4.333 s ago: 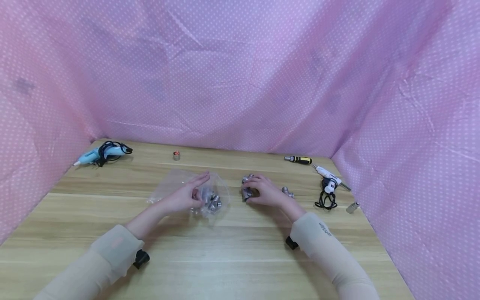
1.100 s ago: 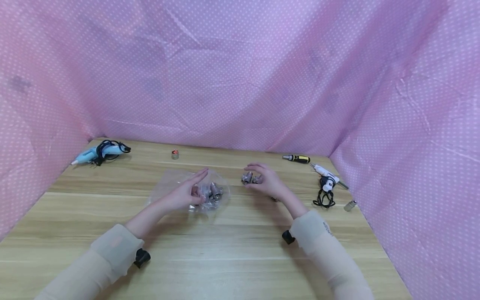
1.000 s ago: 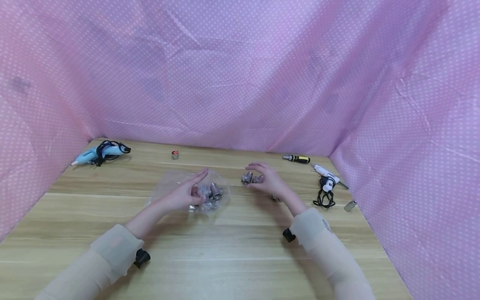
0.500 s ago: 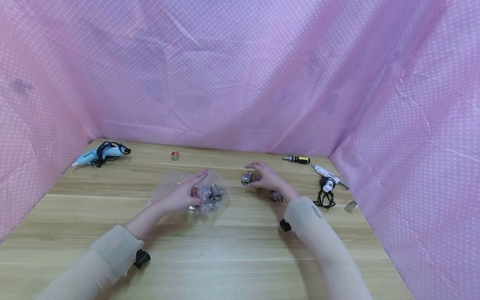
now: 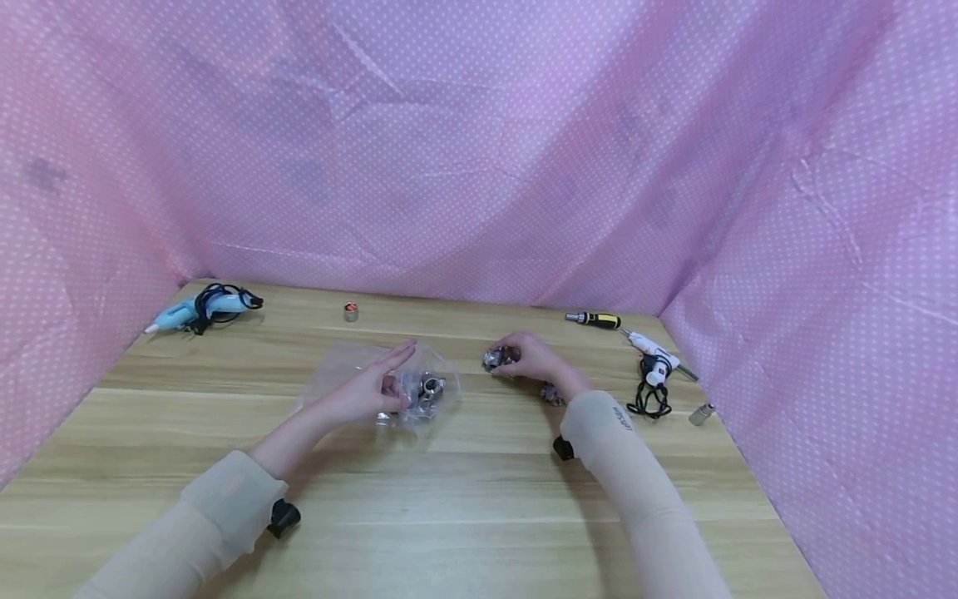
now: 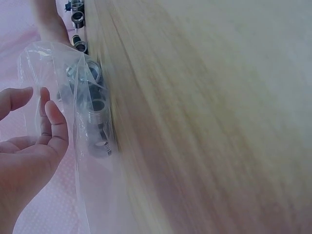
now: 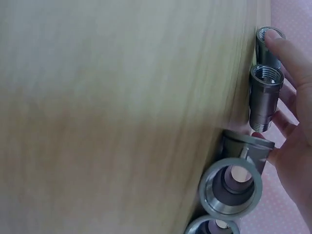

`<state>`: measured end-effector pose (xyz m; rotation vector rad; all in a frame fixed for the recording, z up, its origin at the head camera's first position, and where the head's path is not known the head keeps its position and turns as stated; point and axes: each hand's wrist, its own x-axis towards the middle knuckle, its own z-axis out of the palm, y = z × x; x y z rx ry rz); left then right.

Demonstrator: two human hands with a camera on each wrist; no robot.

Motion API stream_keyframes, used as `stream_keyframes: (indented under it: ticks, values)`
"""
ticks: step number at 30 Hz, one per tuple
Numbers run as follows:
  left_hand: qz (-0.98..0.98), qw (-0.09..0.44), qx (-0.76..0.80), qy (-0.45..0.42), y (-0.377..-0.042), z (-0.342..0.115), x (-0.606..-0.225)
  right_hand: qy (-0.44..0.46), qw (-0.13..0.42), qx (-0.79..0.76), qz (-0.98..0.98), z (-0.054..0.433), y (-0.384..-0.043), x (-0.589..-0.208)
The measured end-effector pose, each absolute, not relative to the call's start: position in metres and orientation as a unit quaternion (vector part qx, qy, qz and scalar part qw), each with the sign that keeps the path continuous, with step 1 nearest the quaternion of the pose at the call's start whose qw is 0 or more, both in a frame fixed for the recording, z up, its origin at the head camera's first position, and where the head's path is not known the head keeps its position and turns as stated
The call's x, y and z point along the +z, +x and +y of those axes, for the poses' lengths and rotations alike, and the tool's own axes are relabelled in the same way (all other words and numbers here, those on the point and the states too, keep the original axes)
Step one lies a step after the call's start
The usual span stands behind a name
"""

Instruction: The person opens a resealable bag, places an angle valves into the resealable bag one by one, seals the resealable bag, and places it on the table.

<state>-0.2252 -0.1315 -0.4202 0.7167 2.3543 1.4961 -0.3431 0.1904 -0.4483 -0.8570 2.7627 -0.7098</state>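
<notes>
A clear plastic bag (image 5: 329, 370) lies on the table with several metal pipe fittings (image 5: 432, 385) inside. My left hand (image 5: 367, 395) is at the bag's mouth, thumb and index finger spread apart, fingertips against the film. My right hand (image 5: 531, 359) pinches a threaded metal pipe fitting (image 7: 268, 57), its thumb on the rim of the opening in the right wrist view. A second threaded fitting (image 7: 264, 97) stands close to the fingers. Nearer the right wrist is a larger tee fitting (image 7: 230, 190), partly covering another ring-ended piece.
A blue glue gun (image 5: 195, 310) with a coiled cord is at the far left. A small metal cup (image 5: 351, 312) stands at the back. On the right are a yellow-black screwdriver (image 5: 595, 320), a white corded tool (image 5: 654, 349) and a metal cylinder (image 5: 702, 414). Pink cloth surrounds the table.
My right hand has lowered slightly and its fingers have closed around the fitting. A fitting in the bag has turned its round opening upward. My left hand stays at the bag.
</notes>
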Motion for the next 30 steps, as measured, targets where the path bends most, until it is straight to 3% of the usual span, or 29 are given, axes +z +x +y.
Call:
stream_keyframes:
  ticks: [11,30]
  values:
    - [0.821,0.128,0.502,0.241,-0.225,-0.130,-0.419,-0.268,0.101,-0.292,0.912,0.188,-0.330,-0.426]
    - [0.813,0.134,0.510,0.248,-0.229,-0.130,-0.418,-0.328,-0.013,-0.294,0.897,0.154,-0.285,-0.388]
